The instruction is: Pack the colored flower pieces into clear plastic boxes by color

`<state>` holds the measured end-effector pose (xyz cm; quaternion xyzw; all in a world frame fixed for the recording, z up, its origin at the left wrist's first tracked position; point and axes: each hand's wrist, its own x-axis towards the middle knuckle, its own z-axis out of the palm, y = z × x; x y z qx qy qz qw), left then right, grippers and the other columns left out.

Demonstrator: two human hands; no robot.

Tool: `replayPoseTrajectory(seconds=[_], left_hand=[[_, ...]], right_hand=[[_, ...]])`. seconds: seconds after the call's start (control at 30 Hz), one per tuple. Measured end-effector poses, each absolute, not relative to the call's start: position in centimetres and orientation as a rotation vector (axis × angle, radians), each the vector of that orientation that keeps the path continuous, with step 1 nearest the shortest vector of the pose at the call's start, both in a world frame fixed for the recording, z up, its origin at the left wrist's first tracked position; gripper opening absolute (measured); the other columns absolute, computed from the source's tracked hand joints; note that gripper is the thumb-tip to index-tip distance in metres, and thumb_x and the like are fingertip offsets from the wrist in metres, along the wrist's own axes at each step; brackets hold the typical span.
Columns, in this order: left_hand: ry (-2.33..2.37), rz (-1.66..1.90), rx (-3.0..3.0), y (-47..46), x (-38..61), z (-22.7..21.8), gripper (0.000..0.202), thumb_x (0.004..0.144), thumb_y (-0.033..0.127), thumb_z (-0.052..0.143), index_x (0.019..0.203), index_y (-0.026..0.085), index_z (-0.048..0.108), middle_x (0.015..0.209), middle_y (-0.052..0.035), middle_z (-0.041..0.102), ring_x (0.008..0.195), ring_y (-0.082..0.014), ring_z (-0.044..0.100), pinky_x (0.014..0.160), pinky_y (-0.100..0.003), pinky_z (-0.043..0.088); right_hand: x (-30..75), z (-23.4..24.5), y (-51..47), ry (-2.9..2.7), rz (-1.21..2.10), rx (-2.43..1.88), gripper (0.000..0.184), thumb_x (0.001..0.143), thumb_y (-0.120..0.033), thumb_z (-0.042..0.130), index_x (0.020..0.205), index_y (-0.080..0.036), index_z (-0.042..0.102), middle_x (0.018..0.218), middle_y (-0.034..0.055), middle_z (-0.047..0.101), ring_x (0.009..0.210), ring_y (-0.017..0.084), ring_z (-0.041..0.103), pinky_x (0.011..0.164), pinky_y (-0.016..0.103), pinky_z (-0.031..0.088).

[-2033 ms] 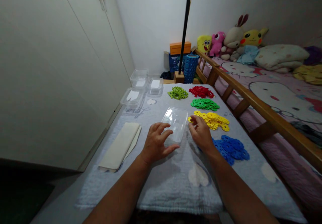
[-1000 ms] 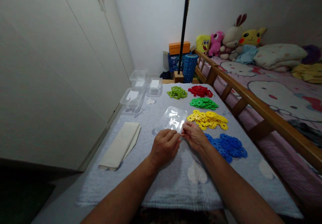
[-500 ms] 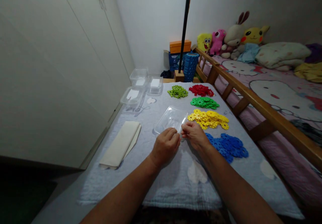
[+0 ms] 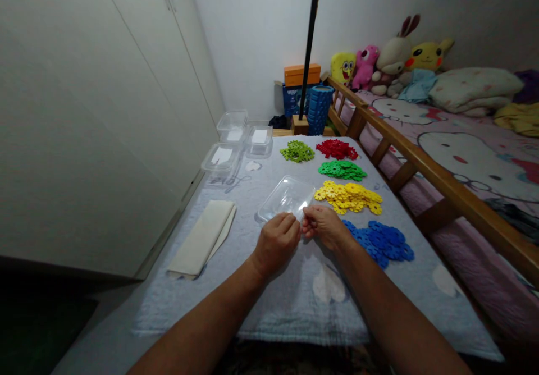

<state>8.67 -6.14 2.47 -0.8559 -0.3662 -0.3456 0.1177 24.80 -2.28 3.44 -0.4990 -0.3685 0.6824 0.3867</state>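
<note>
A clear rectangular plastic container or lid lies tilted to the view on the cloth, in the middle of the table. At its near edge my left hand is closed, knuckles up, with the thumb and fingers pressed together. Just beside it, my right hand makes a pinch by the near right corner of the clear plastic. The fingertips of both hands almost meet; whatever is between them is hidden or too small to name. Yellow flower-shaped discs lie beyond my right hand, and blue ones lie right of its wrist.
Green discs, red pieces and lime pieces form piles farther back. Clear boxes with white paper stand at the back left. A folded beige cloth lies left. A wooden bed rail borders the right; a black pole rises behind.
The view has shifted slightly. Both hands stay together at the near edge of the clear plastic, with only tiny finger movement.
</note>
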Motion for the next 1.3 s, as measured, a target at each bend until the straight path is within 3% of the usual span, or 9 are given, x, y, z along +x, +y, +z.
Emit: replayPoseTrajectory(seconds=[0.13, 0.43, 0.7, 1.07, 1.2, 1.3], left_hand=[[-1.073, -1.012, -2.505, -6.2, 8.6, 2.5, 0.015, 0.097, 0.012, 0.052, 0.086, 0.017, 0.062, 0.088, -0.0081, 0.069, 0.091, -0.0213, 0.067, 0.084, -0.037, 0.059], [-1.096, -0.956, -2.483, -6.4, 8.7, 2.2, 0.017, 0.096, 0.011, 0.051, 0.087, 0.019, 0.062, 0.093, -0.0081, 0.070, 0.093, -0.0217, 0.068, 0.087, -0.038, 0.059], [-1.109, -0.965, -2.479, -6.7, 8.9, 2.3, 0.016, 0.096, 0.010, 0.052, 0.086, 0.018, 0.062, 0.094, -0.0091, 0.069, 0.094, -0.0224, 0.068, 0.086, -0.038, 0.059], [-1.126, -0.995, -2.479, -6.7, 8.7, 2.6, 0.010, 0.096, 0.015, 0.054, 0.092, 0.018, 0.063, 0.097, -0.0089, 0.071, 0.099, -0.0224, 0.069, 0.092, -0.037, 0.059], [-1.089, -1.022, -2.580, -6.6, 8.1, 2.9, 0.008, 0.095, 0.021, 0.057, 0.099, 0.018, 0.063, 0.104, -0.0096, 0.072, 0.103, -0.0229, 0.069, 0.094, -0.039, 0.059], [-1.024, -1.073, -2.599, -6.5, 7.6, 3.1, 0.007, 0.094, 0.018, 0.057, 0.097, 0.017, 0.063, 0.102, -0.0095, 0.072, 0.101, -0.0219, 0.070, 0.092, -0.037, 0.060]], right_hand=[[24.6, 3.5, -2.7, -1.060, 1.781, -1.275, 0.038, 0.071, -0.050, 0.073, 0.060, -0.017, 0.058, 0.050, 0.0011, 0.061, 0.040, 0.010, 0.055, 0.036, 0.019, 0.044], [24.3, 3.1, -2.9, -1.167, 1.528, -1.357, 0.041, 0.071, -0.050, 0.071, 0.051, -0.019, 0.054, 0.042, -0.0009, 0.054, 0.034, 0.008, 0.048, 0.033, 0.018, 0.031], [24.5, 2.8, -3.0, -1.265, 1.395, -1.404, 0.040, 0.075, -0.050, 0.068, 0.052, -0.019, 0.056, 0.044, 0.0008, 0.056, 0.036, 0.010, 0.049, 0.035, 0.021, 0.032], [24.5, 3.1, -2.8, -1.175, 1.540, -1.379, 0.038, 0.069, -0.051, 0.068, 0.055, -0.019, 0.054, 0.044, -0.0010, 0.056, 0.035, 0.010, 0.051, 0.033, 0.019, 0.034], [25.0, 3.0, -2.2, -1.202, 1.532, -1.404, 0.039, 0.074, -0.052, 0.066, 0.057, -0.019, 0.053, 0.045, -0.0020, 0.054, 0.034, 0.008, 0.049, 0.032, 0.018, 0.032], [25.4, 3.2, -1.5, -1.091, 1.457, -1.431, 0.034, 0.081, -0.050, 0.061, 0.068, -0.019, 0.053, 0.053, -0.0034, 0.057, 0.035, 0.008, 0.050, 0.030, 0.018, 0.032]])
